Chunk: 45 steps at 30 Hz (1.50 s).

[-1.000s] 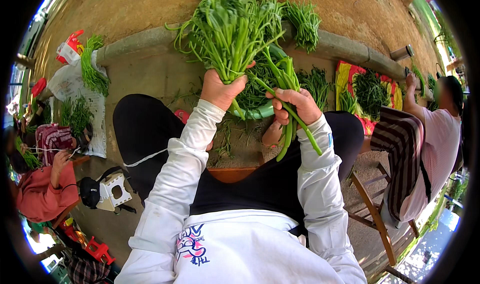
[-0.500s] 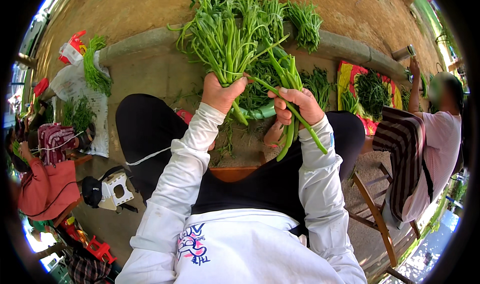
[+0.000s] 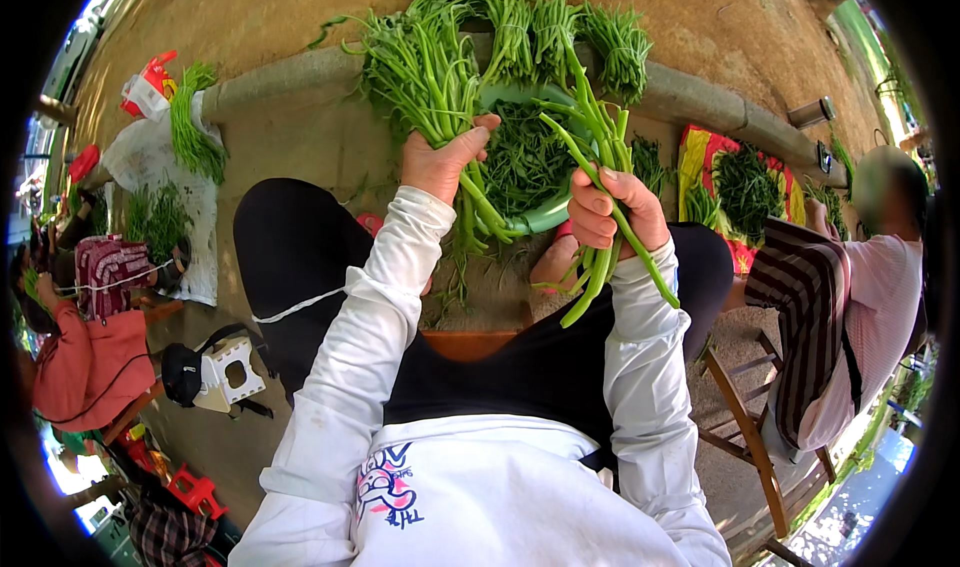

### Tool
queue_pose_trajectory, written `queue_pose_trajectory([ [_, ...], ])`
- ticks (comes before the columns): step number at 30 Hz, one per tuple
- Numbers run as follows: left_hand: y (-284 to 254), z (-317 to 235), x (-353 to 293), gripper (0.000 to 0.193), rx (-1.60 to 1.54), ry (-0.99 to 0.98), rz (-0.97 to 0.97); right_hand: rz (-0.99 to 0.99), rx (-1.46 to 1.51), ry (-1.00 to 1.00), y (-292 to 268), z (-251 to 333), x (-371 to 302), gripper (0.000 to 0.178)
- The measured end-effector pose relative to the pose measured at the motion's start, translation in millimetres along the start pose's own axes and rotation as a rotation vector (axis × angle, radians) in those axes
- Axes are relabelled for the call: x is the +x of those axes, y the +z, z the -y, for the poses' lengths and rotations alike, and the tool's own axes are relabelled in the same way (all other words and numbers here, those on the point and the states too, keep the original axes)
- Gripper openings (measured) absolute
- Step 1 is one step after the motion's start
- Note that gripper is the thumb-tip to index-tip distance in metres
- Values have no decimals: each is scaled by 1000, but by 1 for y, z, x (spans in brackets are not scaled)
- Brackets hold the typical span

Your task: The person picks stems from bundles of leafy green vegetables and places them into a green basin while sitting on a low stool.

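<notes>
My left hand [image 3: 436,165] is closed round a big leafy bunch of water spinach [image 3: 425,82]. The leaves point away from me and the cut stems hang below the fist, toward the basin's near rim. A smaller handful of thick water spinach stems [image 3: 603,132] is gripped in my right hand [image 3: 617,215], with one long stem lying across its fingers and down over the wrist. Between and beyond both hands sits a pale green basin [image 3: 548,215] holding loose dark leaves [image 3: 525,157].
Tied green bundles [image 3: 555,37] rest along a low kerb [image 3: 690,95] ahead. At right, a person [image 3: 875,297] sits beside greens on a red and yellow sack [image 3: 695,152]. Left are a white sheet [image 3: 205,232] with greens, a folding stool [image 3: 232,372] and another seated person [image 3: 90,357].
My hands have drawn apart, the left bunch shifting left and the right stems slightly right. More of the basin and its leaves shows. The stem that reached between my hands no longer spans them.
</notes>
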<state>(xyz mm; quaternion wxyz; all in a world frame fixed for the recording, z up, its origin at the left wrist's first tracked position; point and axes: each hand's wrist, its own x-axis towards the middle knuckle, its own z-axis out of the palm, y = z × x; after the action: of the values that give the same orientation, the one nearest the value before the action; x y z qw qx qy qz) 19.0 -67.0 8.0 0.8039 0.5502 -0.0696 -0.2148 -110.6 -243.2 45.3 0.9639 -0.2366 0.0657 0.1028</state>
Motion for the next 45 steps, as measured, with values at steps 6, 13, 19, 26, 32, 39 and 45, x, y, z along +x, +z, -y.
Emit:
queue_pose_trajectory([
  [6,20,2,-4,27,-2,-63,161,78,100,30,1,-4,0,27],
  [13,32,3,-9,22,55,-48,267,93,186,46,0,-11,4,28],
  [19,26,-3,-11,17,194,-2,261,7,107,-5,8,-10,3,30],
  [26,16,-4,-10,15,333,60,266,-98,-31,-22,13,-11,1,30],
  [32,14,2,-4,14,324,87,100,-199,-247,42,15,-16,4,26],
  [39,21,3,0,11,91,-35,-65,-241,-339,68,21,-23,11,23],
  [45,-12,13,16,22,65,-171,-197,-119,-303,-112,16,-16,2,16],
])
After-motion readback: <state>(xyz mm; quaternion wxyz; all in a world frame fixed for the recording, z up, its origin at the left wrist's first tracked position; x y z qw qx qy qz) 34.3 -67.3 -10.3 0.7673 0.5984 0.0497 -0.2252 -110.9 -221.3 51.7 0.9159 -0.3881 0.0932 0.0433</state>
